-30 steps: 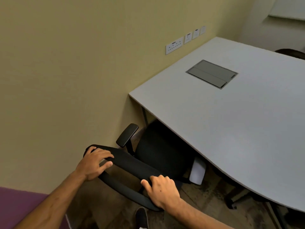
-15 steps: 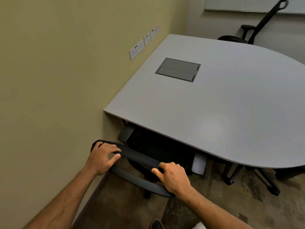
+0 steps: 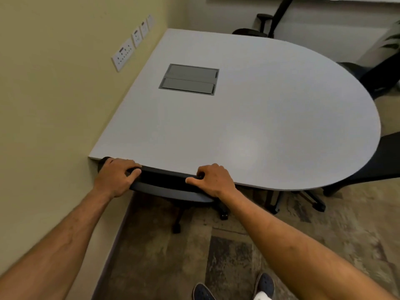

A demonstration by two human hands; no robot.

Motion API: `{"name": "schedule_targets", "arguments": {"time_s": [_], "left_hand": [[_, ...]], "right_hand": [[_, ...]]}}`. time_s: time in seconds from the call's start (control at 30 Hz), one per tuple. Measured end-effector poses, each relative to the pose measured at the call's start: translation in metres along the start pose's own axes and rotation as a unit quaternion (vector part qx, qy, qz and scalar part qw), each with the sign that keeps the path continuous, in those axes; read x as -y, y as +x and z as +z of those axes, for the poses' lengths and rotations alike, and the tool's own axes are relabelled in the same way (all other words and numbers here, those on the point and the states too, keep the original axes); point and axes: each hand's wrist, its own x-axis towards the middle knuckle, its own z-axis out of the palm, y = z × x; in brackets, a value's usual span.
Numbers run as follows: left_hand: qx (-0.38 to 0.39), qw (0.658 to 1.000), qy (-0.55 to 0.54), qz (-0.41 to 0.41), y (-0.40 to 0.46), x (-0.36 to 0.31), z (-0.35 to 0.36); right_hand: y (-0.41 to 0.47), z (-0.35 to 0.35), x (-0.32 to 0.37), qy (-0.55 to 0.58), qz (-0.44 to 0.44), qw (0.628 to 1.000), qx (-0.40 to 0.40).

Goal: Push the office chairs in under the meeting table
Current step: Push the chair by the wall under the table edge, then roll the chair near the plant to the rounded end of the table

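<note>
Here both hands [image 3: 115,177] [image 3: 213,180] grip the chair back [image 3: 164,180], seemingly touching the table [image 3: 259,126] edge.

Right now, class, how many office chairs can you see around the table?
4: one chair held at the near edge, one beyond the far side, one at the far right, and one at the right edge. Others may be hidden.

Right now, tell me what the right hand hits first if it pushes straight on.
The right hand grips the chair's backrest, which already sits at the meeting table edge. Going straight on, its knuckles would likely meet that table edge first, though the height gap is unclear.
</note>
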Motion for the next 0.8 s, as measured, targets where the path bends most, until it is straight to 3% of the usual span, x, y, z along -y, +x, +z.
{"name": "schedule_targets", "arguments": {"time_s": [0.3, 0.43, 0.57, 0.8], "left_hand": [[0.035, 0.999, -0.019, 0.012, 0.011, -0.002, -0.001], [0.124, 0.992, 0.036, -0.005, 0.026, -0.023, -0.007], [0.147, 0.987, 0.039, 0.044, 0.066, -0.131, -0.001], [0.102, 0.973, -0.033, 0.204, 0.129, -0.423, 0.041]], "right_hand": [[-0.003, -0.008, -0.02, 0.163, 0.054, 0.985, -0.012], [-0.045, -0.022, -0.055, 0.216, 0.038, 0.976, -0.012], [-0.092, -0.076, -0.122, 0.177, 0.064, 0.979, -0.079], [-0.191, -0.229, -0.28, 0.103, 0.102, 0.96, -0.241]]}}
